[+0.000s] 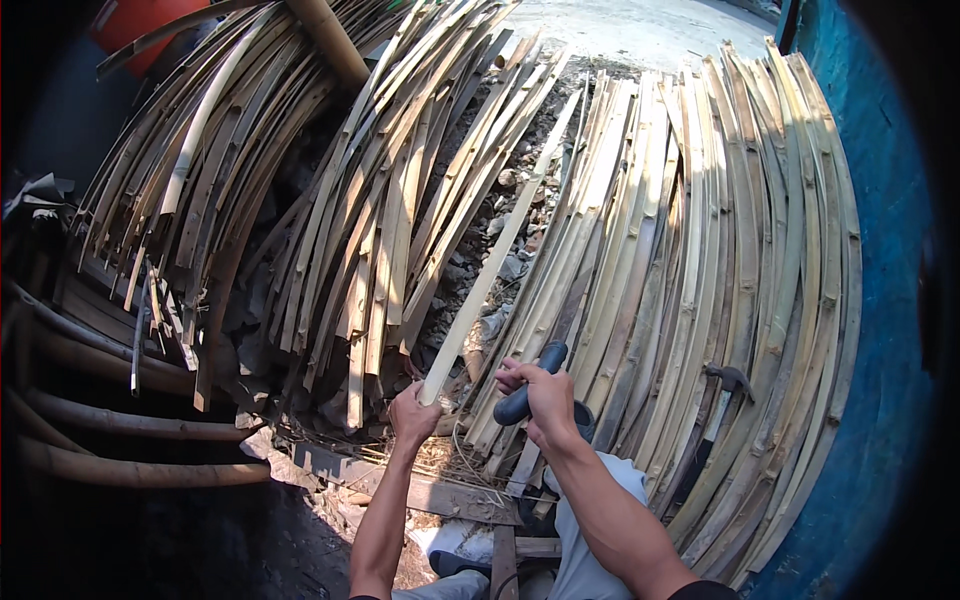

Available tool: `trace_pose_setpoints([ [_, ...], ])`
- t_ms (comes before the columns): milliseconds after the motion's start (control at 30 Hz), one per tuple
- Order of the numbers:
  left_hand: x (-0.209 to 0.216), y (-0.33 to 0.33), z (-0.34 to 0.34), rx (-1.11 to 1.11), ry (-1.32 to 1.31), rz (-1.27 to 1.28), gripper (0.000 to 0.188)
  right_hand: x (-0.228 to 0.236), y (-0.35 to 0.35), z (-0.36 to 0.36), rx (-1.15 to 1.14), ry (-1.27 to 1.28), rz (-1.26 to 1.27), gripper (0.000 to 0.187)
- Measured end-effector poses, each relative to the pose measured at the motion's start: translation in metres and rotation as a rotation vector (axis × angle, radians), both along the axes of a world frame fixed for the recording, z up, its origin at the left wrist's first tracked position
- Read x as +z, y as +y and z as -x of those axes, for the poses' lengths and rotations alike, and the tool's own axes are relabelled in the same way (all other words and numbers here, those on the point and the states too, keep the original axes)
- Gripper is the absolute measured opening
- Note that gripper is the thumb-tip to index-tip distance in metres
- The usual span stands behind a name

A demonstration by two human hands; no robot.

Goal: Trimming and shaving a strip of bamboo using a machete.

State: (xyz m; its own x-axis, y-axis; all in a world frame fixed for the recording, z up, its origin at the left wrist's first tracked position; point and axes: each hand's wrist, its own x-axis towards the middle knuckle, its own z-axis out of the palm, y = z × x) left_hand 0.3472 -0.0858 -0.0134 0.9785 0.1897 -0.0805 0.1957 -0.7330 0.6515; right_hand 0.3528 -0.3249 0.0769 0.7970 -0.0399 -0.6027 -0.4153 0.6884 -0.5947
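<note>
- Bamboo strip point(489, 273), toward one o'clock, may slip if left hand point(412, 413), gripping it, slackens.
- Right hand point(550, 398) seemingly grips dark handle point(512, 408); slipping could scrape knuckles.

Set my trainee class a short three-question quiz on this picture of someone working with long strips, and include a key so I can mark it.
1. Multiple choice: What does the left hand grip? A) a rope; B) a pale strip; C) a saw.
2. True or false: The right hand is empty.
3. Fill in: On the broad row of strips at the right lies a ____.

Key:
1. B, a pale strip.
2. False; it grips a dark, rounded handle.
3. Hammer.
</note>
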Motion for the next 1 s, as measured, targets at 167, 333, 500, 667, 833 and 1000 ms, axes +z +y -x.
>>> trace_pose_setpoints([
  [167,0.019,0.029,0.144,0.111,0.021,-0.001,0.042,-0.047,-0.004,-0.02,-0.123,0.007,0.09,0.015],
  [333,0.053,0.034,0.298,0.263,0.022,0.031,0.045,-0.043,0.019,-0.026,-0.094,0.014,0.129,0.046],
  [500,0.053,0.029,0.36,0.182,-0.343,-0.292,0.032,-0.088,0.018,-0.024,0.225,-0.367,-0.421,0.028],
  [667,-0.002,0.043,0.422,0.068,-0.158,-0.487,0.079,0.003,0.071,0.039,0.222,-0.226,-0.378,0.02],
  [833,-0.024,0.021,0.418,0.159,0.551,-0.252,0.127,-0.006,0.093,0.073,0.29,-0.299,-0.317,0.021],
  [1000,-0.008,0.058,0.403,0.189,0.629,-0.183,0.134,-0.002,0.134,0.104,0.386,-0.389,-0.178,0.018],
])
